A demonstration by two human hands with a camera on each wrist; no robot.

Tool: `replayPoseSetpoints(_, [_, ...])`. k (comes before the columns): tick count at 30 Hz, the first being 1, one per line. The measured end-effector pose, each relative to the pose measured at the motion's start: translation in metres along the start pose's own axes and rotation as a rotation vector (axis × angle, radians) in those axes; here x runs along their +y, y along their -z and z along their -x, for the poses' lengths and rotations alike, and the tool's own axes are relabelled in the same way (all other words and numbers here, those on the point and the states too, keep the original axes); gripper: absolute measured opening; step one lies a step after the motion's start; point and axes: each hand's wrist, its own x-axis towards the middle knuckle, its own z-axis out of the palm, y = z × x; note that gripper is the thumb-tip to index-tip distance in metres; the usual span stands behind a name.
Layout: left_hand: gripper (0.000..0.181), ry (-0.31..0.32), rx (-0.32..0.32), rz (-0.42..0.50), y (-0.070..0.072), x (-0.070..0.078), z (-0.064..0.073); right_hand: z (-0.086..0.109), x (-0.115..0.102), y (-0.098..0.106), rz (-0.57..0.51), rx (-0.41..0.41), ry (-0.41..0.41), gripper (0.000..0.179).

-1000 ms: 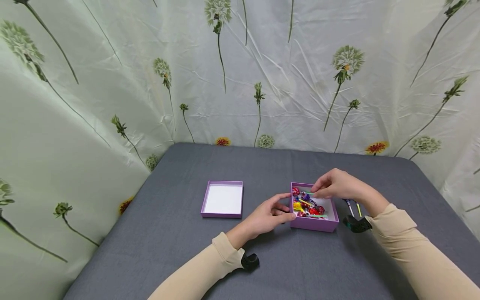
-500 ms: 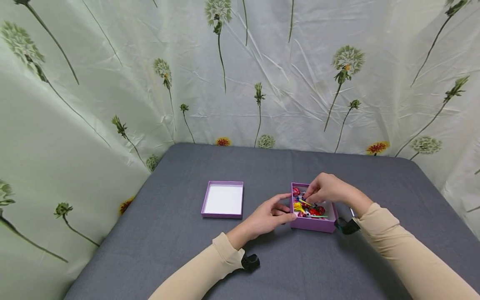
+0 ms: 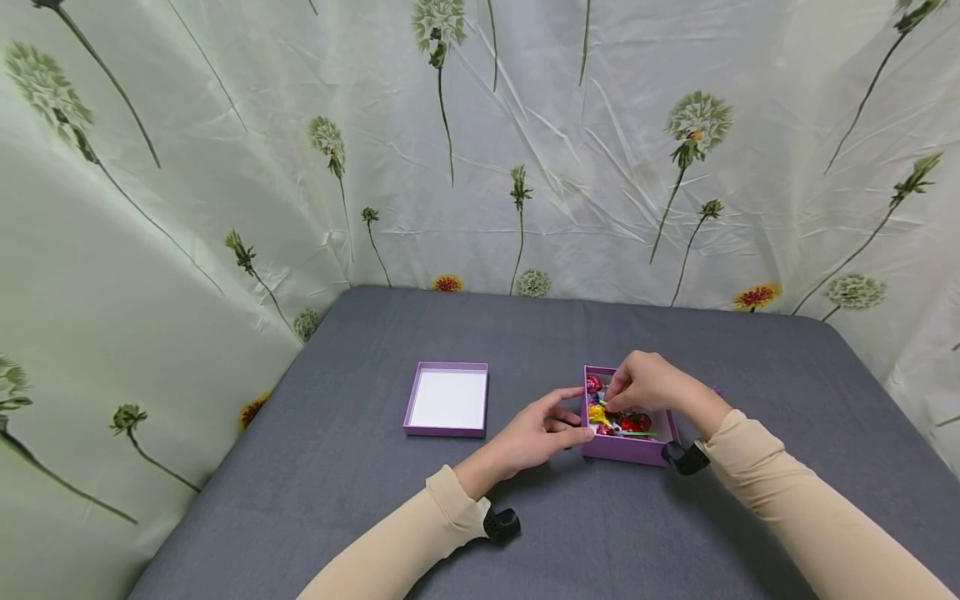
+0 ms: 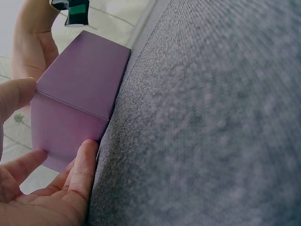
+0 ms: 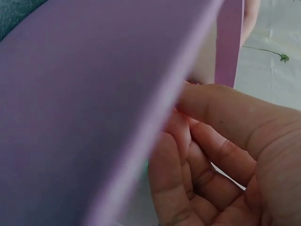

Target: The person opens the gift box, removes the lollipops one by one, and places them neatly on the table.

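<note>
An open purple box [image 3: 628, 450] stands on the grey cloth, with several wrapped lollipops [image 3: 630, 424] in red, yellow and other colours inside. My left hand [image 3: 536, 429] rests against the box's left side, its fingers spread and the thumb near the front corner; the left wrist view shows fingertips on the purple wall [image 4: 70, 127]. My right hand [image 3: 648, 385] reaches over the right part of the box. Thumb and fingers pinch together low among the lollipops, apparently on a lollipop; in the right wrist view the near wall hides the pinched spot.
A shallow purple lid [image 3: 446, 432] with a white inside lies to the left, hollow side up. A small purple item [image 3: 717, 391] peeks out behind the right wrist. Beyond the grey table [image 3: 337, 500] hangs a flowered curtain [image 3: 480, 233].
My right hand has moved left and lower into the box, from a green-sticked lollipop towards the yellow-wrapped one. The sticks right of the box are now covered by the arm. The left hand stays put.
</note>
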Motion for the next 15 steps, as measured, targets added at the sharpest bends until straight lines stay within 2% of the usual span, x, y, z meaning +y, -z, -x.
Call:
replayPoseSetpoints(6, [0.063,-0.003,0.005,-0.003,0.0002,0.0010,0.0011,0.0001,-0.0027,-0.0051,0.025,0.037,0.013,0.012])
replayPoseSetpoints(15, [0.062,-0.005,0.009,-0.003,0.0000,-0.0003,0.0002,-0.0012,-0.0047,-0.0105,-0.005,0.052,-0.001,0.018])
